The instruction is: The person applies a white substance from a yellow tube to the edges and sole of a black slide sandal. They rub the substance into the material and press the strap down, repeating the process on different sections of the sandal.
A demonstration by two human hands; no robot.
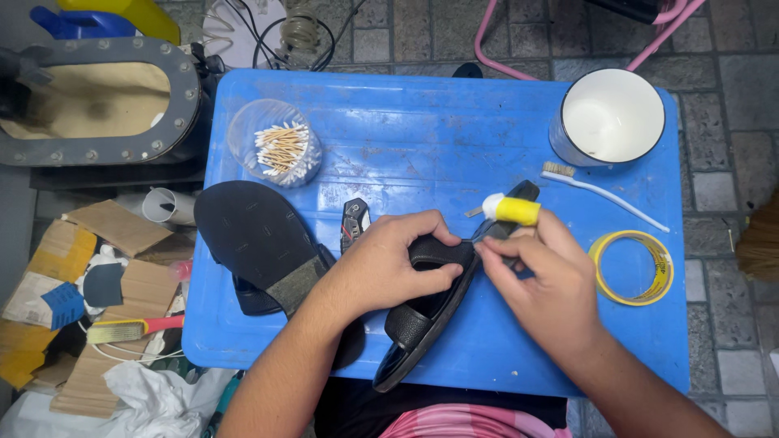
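Gripping a black leather sandal [422, 324] by its strap, the left hand [389, 264] steadies it on the blue plastic table [454, 130]. Its toe end hangs off the near edge. Pinched shut, the right hand [540, 280] holds a small yellow-and-white tube [510, 209] at the strap; its tip is hard to make out.

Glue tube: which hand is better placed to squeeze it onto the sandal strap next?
Right. The right hand already grips the yellow glue tube with its tip at the strap of the black sandal. The left hand is clamped on that strap, steadying it, so it likely should stay put.
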